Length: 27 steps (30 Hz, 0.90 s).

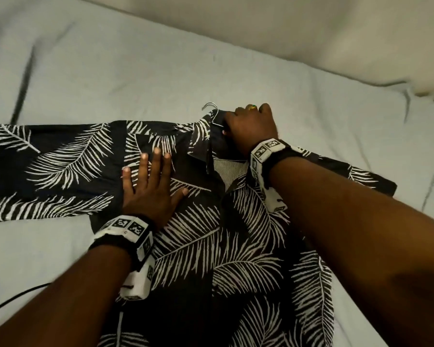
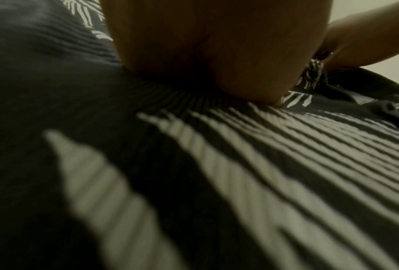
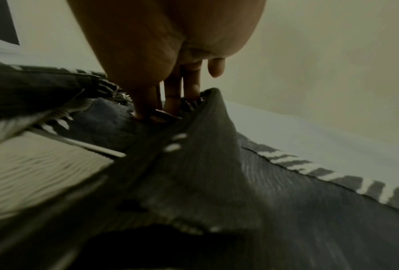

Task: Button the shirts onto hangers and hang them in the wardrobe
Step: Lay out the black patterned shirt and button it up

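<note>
Shirt (image 1: 211, 234) lies centre frame on bed (image 1: 110, 71), hanger (image 1: 212, 113) hook poking from collar. Left hand (image 1: 150, 186) flat, released, pressing chest. Right hand (image 1: 251, 128) grip pinching collar. Risks: hanger shifting inside shirt, collar bunching, placket misaligned.

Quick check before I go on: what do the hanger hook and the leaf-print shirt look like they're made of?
Hanger hook: thin bright wire, probably metal, going by its silvery glint and slim curve. Leaf-print shirt: soft woven fabric, matte, black with white fronds; the left wrist view shows a fine ribbed weave, though the fibre can't be told.
</note>
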Motion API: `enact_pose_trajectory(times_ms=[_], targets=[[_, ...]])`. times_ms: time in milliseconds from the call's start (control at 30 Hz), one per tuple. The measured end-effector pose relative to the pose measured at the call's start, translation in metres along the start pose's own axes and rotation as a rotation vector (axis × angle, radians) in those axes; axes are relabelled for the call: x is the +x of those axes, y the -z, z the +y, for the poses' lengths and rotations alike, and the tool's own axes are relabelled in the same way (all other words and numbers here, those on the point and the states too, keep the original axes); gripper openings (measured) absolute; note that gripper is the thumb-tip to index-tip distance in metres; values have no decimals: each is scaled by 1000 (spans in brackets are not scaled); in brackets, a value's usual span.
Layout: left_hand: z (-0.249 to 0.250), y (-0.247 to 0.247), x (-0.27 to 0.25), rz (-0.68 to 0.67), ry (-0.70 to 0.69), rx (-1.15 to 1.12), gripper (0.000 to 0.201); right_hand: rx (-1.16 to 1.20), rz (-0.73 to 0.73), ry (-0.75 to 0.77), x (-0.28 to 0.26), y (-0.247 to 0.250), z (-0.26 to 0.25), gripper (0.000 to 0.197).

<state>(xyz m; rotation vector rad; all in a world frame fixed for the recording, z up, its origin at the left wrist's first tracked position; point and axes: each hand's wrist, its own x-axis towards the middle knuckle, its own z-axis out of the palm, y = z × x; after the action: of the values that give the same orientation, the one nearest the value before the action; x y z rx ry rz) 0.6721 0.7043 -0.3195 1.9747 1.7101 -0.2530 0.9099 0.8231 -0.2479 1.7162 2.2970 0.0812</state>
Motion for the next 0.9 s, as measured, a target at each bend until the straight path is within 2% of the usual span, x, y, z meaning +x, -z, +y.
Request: enact_pose_trajectory(times_ms=[67,133,267,400,533,667,733,767,800,833,900], targets=[[-1,-2,-2,31,-13,-12,84,-48,4,-2,3,1,7,28],[-1,-3,-3,66,-19,-10,82,-78,-6,-72,4,2,21,25],[1,0,-1,-1,-2,-25,83,-121,-64,-138,4,2,34,26],[2,4,-1,-26,3,-19,85,-24,-101,-150,16,7,16,31],[2,2,0,0,-16,-43,84,75,-93,-281,23,9,17,25],[2,24,-5,-139,5,26,95,229,-23,-307,-4,40,20,19],[12,67,-13,-234,66,43,87,340,8,-302,-24,58,24,15],[23,98,-18,-213,88,54,67,403,31,-301,-34,72,26,15],[33,125,-24,-113,89,50,44,460,55,-298,-45,83,25,15],[42,150,-33,31,50,64,32,501,88,-290,-57,95,23,16],[56,191,-55,336,-48,81,22,540,131,-263,-88,123,18,18]])
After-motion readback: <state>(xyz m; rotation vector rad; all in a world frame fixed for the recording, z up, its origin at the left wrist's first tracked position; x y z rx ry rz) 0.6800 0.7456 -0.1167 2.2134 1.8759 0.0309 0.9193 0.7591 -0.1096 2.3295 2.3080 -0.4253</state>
